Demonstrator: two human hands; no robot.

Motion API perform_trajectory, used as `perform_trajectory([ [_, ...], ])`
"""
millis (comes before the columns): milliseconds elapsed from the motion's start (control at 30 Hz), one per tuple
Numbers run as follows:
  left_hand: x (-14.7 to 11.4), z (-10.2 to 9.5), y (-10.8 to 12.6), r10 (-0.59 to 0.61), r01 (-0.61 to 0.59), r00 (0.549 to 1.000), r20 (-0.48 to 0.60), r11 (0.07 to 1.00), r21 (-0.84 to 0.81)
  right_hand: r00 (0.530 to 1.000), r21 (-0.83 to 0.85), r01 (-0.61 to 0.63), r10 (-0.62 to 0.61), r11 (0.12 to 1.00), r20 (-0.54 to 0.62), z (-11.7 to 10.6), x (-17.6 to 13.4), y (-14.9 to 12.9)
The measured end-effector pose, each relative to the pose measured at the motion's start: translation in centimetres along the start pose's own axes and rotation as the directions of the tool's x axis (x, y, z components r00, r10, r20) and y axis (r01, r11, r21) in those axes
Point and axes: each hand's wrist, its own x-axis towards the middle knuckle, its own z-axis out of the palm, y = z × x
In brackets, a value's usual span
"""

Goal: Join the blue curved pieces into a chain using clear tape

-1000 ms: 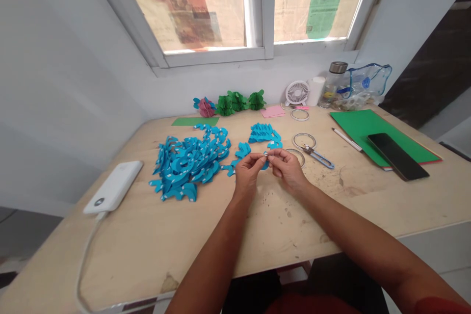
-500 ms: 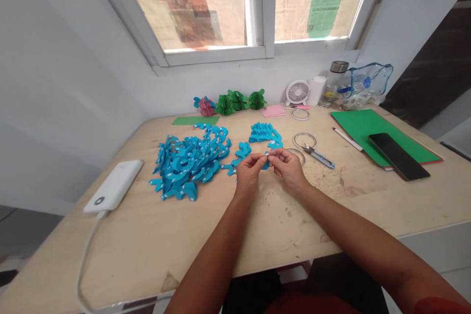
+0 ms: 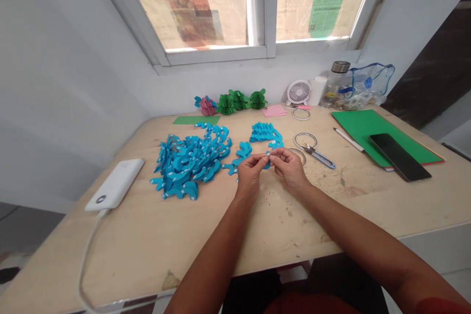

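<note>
The tabletop (image 3: 154, 245) leaves room between its front edge (image 3: 265, 269) and the blue pile (image 3: 187, 162). Right of the pile, left hand (image 3: 250, 171) and right hand (image 3: 289, 168) pinch a blue paper piece (image 3: 267, 164), barely moved since earlier.

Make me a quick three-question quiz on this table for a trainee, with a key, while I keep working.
1. True or false: the phone lies partly on the green sheet.
2. Which has the white cable attached at its near end? A) the fan; B) the power bank; C) the phone.
3. Fill in: the left hand and the right hand pinch a small piece of mostly ____ colour.

Key: 1 true; 2 B; 3 blue.
</note>
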Motion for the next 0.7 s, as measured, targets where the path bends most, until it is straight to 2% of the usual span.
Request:
perform_trajectory([
  [433,-0.21,0.20,0.44,0.007,-0.005,0.999,-0.038,0.999,0.050,1.000,0.011,0.000,0.000,1.000,-0.017,-0.04,0.09,0.14],
  [700,-0.15,0.12,0.27,0.011,-0.010,1.000,-0.015,0.999,0.053,1.000,0.004,0.004,-0.005,1.000,0.012,0.11,0.06,-0.29],
])
